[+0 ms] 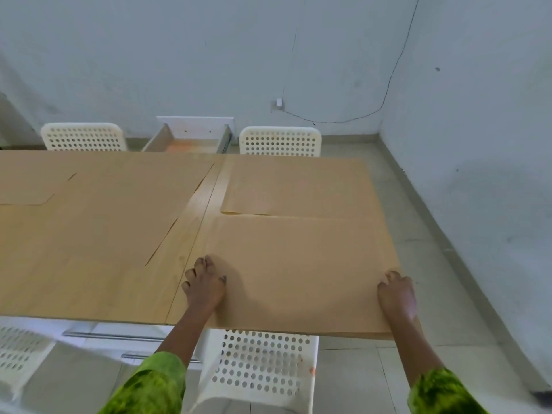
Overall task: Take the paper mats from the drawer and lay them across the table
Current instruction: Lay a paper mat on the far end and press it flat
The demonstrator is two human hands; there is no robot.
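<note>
Brown paper mats lie flat on the light wooden table [198, 210]. The nearest mat [298, 264] covers the near right corner. My left hand [204, 283] presses on its left edge with fingers spread. My right hand [397, 294] rests on its right edge at the table's side, fingers curled over the paper. A second mat [298, 186] lies behind it at the far right. A larger papered area [104, 210] covers the left half, and another mat [24, 186] sits at the far left. An open drawer [191, 141] shows beyond the table's far edge.
White perforated chairs stand at the far side [83, 137] [280, 141] and at the near side [263, 366] [18, 351]. A white drawer unit with metal handles [119, 336] sits under the near edge. A wall runs close on the right.
</note>
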